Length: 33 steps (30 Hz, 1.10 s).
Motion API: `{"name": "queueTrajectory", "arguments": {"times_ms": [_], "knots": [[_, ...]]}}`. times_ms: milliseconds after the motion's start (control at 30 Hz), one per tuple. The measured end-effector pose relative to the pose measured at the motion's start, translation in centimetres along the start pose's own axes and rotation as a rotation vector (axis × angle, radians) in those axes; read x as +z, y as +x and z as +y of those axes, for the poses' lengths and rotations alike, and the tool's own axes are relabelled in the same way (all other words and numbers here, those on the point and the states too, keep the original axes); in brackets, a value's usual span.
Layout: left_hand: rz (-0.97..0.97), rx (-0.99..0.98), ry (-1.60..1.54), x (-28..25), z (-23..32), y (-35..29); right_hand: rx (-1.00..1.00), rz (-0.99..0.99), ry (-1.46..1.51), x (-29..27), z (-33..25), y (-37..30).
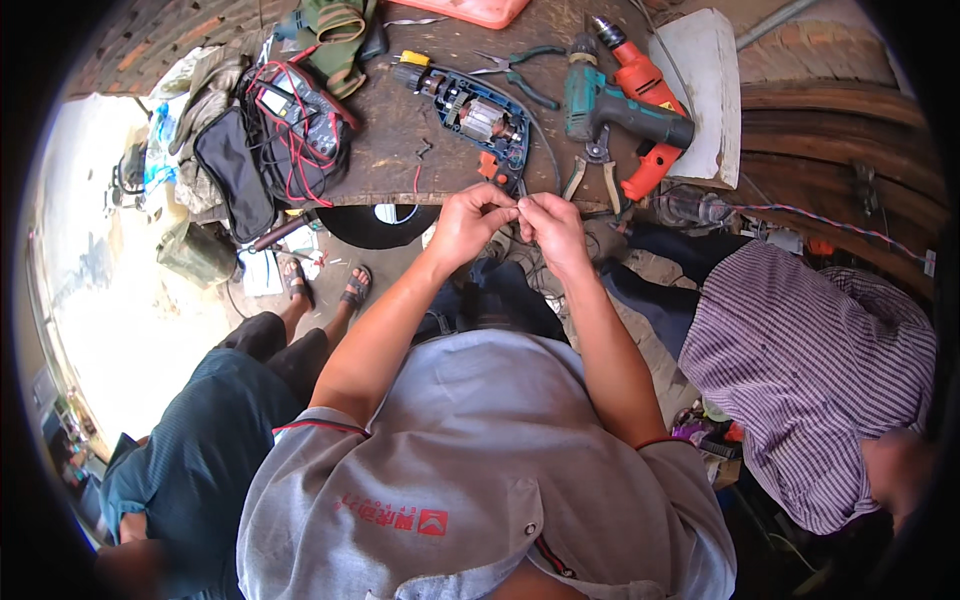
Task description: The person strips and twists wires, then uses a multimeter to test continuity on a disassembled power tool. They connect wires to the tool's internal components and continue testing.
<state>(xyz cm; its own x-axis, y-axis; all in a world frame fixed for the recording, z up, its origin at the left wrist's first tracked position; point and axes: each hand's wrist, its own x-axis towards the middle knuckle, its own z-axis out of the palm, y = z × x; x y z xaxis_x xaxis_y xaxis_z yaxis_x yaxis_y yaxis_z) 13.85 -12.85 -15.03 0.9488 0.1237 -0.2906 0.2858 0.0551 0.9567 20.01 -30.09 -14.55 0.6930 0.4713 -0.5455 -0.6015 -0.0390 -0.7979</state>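
Left hand (pixel 464 228) and right hand (pixel 556 232) meet, each grip pinched; anything held is unclear. An opened drill (pixel 482 120) lies beyond.

A worn brown table (pixel 380 150), crowded with tools!
And look at this spread: an opened blue drill (pixel 485 118) lies mid-table, its insides bare, with green-handled pliers (pixel 516 78) just to its right; further right, a teal drill (pixel 625 115) overlaps a red drill (pixel 640 80), cutters (pixel 598 150) with pale handles sit at the near edge, and a white board (pixel 716 100) lies at the right. Over on the left, a meter (pixel 312 118) in tangled leads (pixel 290 152), a black case (pixel 236 165) reaching past the edge, green cloth (pixel 338 40) behind; small screws (pixel 424 150) lie between!
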Motion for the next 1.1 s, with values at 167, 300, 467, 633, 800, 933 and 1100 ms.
{"name": "queueTrajectory", "arguments": {"times_ms": [167,300,467,633,800,933,1100], "knots": [[0.037,-0.089,-0.181,-0.1,1.0,0.0,0.043,0.050,0.321,1.2,-1.0,-0.9],[0.071,-0.163,-0.061,-0.1,0.9,0.1,-0.225,0.185,0.026,1.2,1.9,-1.3],[0.019,-0.061,0.092,-0.8,1.2,-0.8,-0.451,0.380,-0.300,3.7,4.1,-0.8],[0.128,0.094,0.318,-1.9,2.0,-0.3,-0.537,0.423,-0.217,4.7,3.9,0.3],[0.058,0.351,0.725,-1.7,4.0,2.0,-0.457,0.477,-0.200,4.9,4.3,0.5],[-0.016,0.281,0.907,-1.3,5.5,2.6,-0.430,0.579,-0.190,4.9,5.3,0.6],[0.112,0.163,0.910,-0.3,4.6,3.0,-0.430,0.602,-0.144,5.0,5.8,0.9]]}}
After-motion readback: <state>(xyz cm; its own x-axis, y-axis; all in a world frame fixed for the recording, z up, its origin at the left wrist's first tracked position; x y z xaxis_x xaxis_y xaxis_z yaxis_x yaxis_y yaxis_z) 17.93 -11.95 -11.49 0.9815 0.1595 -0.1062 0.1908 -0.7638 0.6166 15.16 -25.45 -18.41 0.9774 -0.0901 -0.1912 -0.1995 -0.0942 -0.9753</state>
